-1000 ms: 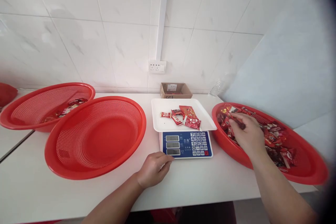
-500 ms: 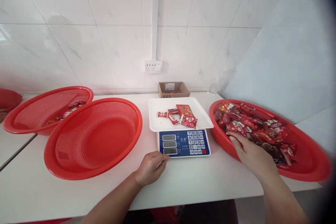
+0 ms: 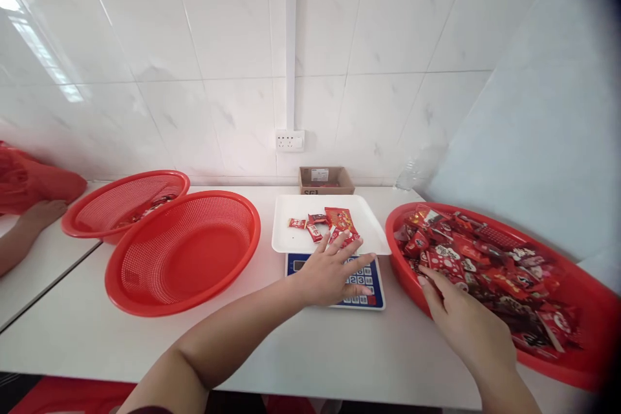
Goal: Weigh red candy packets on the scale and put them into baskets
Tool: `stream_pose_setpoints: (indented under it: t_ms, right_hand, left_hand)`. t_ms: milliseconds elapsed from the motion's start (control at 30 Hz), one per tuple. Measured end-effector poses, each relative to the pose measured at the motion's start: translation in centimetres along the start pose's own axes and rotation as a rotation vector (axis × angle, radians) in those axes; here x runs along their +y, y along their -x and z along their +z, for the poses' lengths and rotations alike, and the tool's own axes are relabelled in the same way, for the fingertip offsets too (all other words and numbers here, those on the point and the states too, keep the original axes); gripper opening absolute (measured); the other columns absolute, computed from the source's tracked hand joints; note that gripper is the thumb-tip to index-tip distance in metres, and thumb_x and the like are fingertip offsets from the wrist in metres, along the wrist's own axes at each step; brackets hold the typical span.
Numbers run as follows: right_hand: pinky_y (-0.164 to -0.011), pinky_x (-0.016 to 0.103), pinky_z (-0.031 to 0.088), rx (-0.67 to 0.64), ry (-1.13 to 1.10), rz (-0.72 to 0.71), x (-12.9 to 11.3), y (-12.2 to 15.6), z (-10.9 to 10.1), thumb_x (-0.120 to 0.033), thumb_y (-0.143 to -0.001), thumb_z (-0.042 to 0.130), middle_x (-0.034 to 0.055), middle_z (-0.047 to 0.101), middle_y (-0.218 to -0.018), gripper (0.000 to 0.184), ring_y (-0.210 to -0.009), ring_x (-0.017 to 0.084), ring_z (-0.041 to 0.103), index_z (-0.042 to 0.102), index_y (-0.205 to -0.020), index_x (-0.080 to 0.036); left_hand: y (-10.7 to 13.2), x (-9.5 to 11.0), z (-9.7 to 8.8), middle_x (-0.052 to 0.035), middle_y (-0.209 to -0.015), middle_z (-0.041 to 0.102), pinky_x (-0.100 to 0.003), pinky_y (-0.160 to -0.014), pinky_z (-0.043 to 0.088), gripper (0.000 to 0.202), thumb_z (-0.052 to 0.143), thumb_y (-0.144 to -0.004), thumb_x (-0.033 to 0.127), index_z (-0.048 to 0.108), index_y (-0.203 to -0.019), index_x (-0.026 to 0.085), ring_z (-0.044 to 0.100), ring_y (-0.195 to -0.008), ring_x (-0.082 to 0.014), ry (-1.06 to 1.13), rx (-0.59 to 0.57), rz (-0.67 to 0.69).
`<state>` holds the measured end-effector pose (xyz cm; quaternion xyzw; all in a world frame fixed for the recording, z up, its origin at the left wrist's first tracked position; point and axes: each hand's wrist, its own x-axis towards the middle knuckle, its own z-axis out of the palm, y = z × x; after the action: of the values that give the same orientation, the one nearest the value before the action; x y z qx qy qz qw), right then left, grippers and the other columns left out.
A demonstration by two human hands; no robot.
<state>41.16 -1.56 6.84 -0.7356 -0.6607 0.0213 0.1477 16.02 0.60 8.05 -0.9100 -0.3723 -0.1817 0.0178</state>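
The head view looks forward and down from above the nearby table (image 3: 334, 352) toward the tiled wall (image 3: 320, 26).

On the scale keypad (image 3: 369, 281), I read the digits 2 and 3; other markings are covered or too small. The carton (image 3: 334, 191) bears letters beginning "S"; its white label (image 3: 319, 174) is illegible. I cannot resolve the white lettering on the red packets (image 3: 342, 217).
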Motion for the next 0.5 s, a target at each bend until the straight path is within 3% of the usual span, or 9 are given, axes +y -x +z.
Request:
stream_pose_setpoints:
  t_ms: [100,233,333,433,500]
  right_hand:
    - [-0.058,0.037,0.052,0.008,-0.007,-0.044,0.3,0.1,0.0,-0.055,-0.085,0.022,0.0077,0.068,-0.107,0.056,-0.087,0.028,0.066,0.058,-0.120,-0.030]
    - [-0.060,0.036,0.053,0.037,0.010,-0.071,0.2,0.5,-0.1,-0.055,-0.087,0.023,0.0060,0.067,-0.111,0.056,-0.090,0.026,0.065,0.058,-0.121,-0.029]
    - [-0.061,0.036,0.053,0.019,0.023,-0.084,0.2,0.7,-0.3,-0.055,-0.088,0.021,0.0048,0.066,-0.112,0.057,-0.091,0.025,0.065,0.057,-0.124,-0.029]
    - [-0.062,0.035,0.054,0.005,0.006,-0.114,0.4,0.6,-0.2,-0.055,-0.088,0.021,0.0044,0.064,-0.116,0.058,-0.093,0.025,0.065,0.056,-0.126,-0.027]
    - [-0.062,0.035,0.054,0.017,-0.006,-0.139,0.5,0.6,-0.1,-0.055,-0.088,0.023,0.0050,0.064,-0.116,0.057,-0.093,0.025,0.065,0.056,-0.126,-0.027]
  left_hand:
    - [-1.6,-0.6,0.2,-0.0123,-0.143,0.043,-0.064,-0.108,0.013,0.066,0.035,-0.090,0.060,0.035,-0.141,0.018,0.021,-0.138,-0.0364,-0.023,-0.077,-0.083]
    - [-1.5,-1.2,-0.7,-0.0105,-0.131,0.055,-0.055,-0.112,0.011,0.059,0.029,-0.093,0.057,0.040,-0.138,0.020,0.032,-0.134,-0.0288,-0.056,-0.039,-0.206]
    - [-1.2,-2.5,-1.4,-0.0106,-0.144,0.040,-0.058,-0.110,0.013,0.059,0.029,-0.092,0.059,0.034,-0.141,0.026,0.020,-0.139,-0.0311,-0.061,-0.026,-0.376]
    - [-1.4,-4.6,-1.6,-0.0137,-0.155,0.015,-0.067,-0.104,0.015,0.074,0.028,-0.086,0.069,0.019,-0.147,0.028,0.004,-0.141,-0.0383,0.009,-0.137,-0.599]
    - [-2.0,-5.9,-1.5,-0.0147,-0.156,0.008,-0.067,-0.104,0.014,0.083,0.028,-0.082,0.075,0.013,-0.148,0.027,0.000,-0.141,-0.0385,0.064,-0.215,-0.668]
